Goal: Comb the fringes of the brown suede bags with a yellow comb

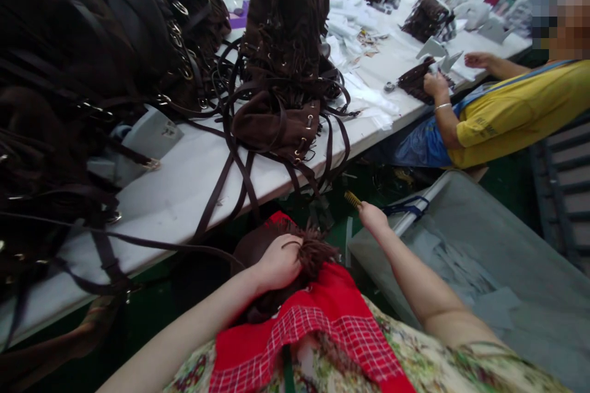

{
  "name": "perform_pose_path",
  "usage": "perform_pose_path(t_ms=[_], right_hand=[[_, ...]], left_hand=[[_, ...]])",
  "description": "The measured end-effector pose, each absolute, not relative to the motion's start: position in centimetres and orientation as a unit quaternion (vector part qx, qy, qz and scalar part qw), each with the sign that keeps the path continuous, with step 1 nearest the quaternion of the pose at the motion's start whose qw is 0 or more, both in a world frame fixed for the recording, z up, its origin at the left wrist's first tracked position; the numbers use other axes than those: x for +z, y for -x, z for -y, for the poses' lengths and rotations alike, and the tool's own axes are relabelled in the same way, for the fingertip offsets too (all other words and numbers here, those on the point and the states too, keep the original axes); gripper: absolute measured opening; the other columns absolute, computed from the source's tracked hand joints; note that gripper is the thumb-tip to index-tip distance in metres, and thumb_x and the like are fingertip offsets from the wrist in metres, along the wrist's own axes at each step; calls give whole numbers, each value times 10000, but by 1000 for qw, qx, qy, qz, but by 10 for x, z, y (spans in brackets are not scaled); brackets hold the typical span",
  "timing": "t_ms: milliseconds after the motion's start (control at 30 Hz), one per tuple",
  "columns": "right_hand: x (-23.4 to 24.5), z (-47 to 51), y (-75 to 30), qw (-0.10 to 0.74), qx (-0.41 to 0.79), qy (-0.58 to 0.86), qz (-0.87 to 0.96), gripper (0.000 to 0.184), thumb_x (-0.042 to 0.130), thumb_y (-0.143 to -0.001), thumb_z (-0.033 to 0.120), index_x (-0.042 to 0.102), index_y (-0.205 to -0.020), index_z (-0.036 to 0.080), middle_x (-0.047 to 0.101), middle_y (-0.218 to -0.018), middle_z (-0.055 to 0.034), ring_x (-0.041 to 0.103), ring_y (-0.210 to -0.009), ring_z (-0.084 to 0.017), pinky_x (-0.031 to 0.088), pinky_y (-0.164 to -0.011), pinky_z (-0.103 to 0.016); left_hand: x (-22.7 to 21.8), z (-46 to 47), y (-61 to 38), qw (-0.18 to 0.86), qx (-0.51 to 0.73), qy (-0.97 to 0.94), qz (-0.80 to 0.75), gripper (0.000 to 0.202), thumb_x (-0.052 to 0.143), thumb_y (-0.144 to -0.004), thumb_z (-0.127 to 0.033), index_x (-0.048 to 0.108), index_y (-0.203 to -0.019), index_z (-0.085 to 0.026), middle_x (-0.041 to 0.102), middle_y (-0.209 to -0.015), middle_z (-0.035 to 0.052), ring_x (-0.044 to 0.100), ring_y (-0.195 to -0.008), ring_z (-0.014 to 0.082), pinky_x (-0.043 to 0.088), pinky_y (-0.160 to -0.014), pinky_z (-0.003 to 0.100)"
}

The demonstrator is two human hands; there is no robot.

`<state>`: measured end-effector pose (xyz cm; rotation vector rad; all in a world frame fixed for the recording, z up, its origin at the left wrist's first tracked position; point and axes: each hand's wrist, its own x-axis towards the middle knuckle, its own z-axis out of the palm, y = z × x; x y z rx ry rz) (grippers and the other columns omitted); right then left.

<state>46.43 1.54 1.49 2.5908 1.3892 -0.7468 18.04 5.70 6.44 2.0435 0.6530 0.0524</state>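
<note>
My left hand [276, 263] is closed on a dark brown fringed bag [318, 255] that rests on my lap over a red apron [322, 325]. Fringe strands stick out between the fingers. My right hand [372, 216] is closed around the handle of a small brush [353, 198] with yellowish bristles, held out to the right of the bag, below the table edge. A brown fringed bag [281, 73] with long straps stands on the white table [184, 178] just ahead of my hands.
Several dark brown bags [83, 43] are piled at the table's left. A person in a yellow shirt [520, 113] sits at the right, hands on a brown piece [415, 80]. A grey bin [483, 252] stands at my right. White paper scraps [364, 98] litter the table.
</note>
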Motion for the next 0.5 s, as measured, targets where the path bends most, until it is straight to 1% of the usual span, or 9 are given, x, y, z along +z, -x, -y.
perform_pose_path(t_ms=[100,200,233,267,300,333,400,433,500], right_hand=[[28,-11,-472,2,-253,-851,-460,361,240,-985,297,567,-991,145,697,-922,-113,634,-701,-154,418,-600,-243],[49,-6,-435,-148,-297,-798,-504,456,122,-998,367,534,-1029,174,691,-904,-62,560,-529,-106,426,-535,-226],[58,-3,-418,-210,-317,-760,-527,461,126,-997,386,537,-1015,176,684,-859,-54,542,-508,-104,427,-523,-226],[67,0,-401,-246,-327,-721,-558,441,163,-996,394,547,-990,180,671,-804,-43,547,-526,-108,435,-537,-224],[75,3,-385,-258,-322,-690,-595,399,218,-993,389,559,-965,183,663,-792,-41,573,-588,-117,449,-579,-225],[83,6,-370,-248,-302,-667,-634,350,272,-987,370,568,-958,184,660,-828,-46,603,-688,-131,465,-643,-231],[91,9,-346,-189,-238,-649,-697,276,331,-973,301,580,-954,184,651,-896,-53,617,-822,-151,476,-719,-245],[92,9,-337,-150,-207,-648,-717,262,337,-965,263,585,-930,184,648,-875,-43,620,-799,-146,479,-690,-237],[83,1,-325,-64,-150,-638,-753,189,414,-911,238,578,-830,194,644,-804,-19,614,-667,-138,459,-534,-225]], left_hand=[[61,-67,-175,533,47,-782,-318,273,369,-790,-137,609,-661,-161,672,-697,54,597,-670,158,468,-667,250],[58,-76,-175,591,63,-733,-331,269,382,-789,-157,592,-621,-163,650,-643,41,583,-642,154,467,-647,246],[57,-78,-175,599,64,-725,-333,256,394,-789,-169,591,-624,-163,651,-646,40,584,-642,156,468,-644,248],[57,-78,-175,606,67,-719,-333,241,408,-789,-181,597,-641,-163,657,-661,42,591,-654,160,473,-648,251],[58,-77,-175,614,74,-712,-332,225,419,-788,-189,610,-672,-161,669,-691,45,604,-681,168,480,-663,256],[59,-76,-174,621,81,-705,-333,220,425,-791,-196,627,-713,-159,684,-731,50,620,-719,179,488,-684,265],[62,-71,-173,620,89,-696,-351,225,442,-800,-216,660,-800,-161,710,-818,61,647,-799,210,505,-725,293],[64,-70,-172,605,83,-698,-373,236,453,-818,-251,673,-822,-167,718,-852,66,656,-812,228,514,-722,312],[65,-71,-172,539,75,-719,-432,170,574,-786,-335,693,-827,-221,722,-862,33,668,-823,265,531,-674,327]])
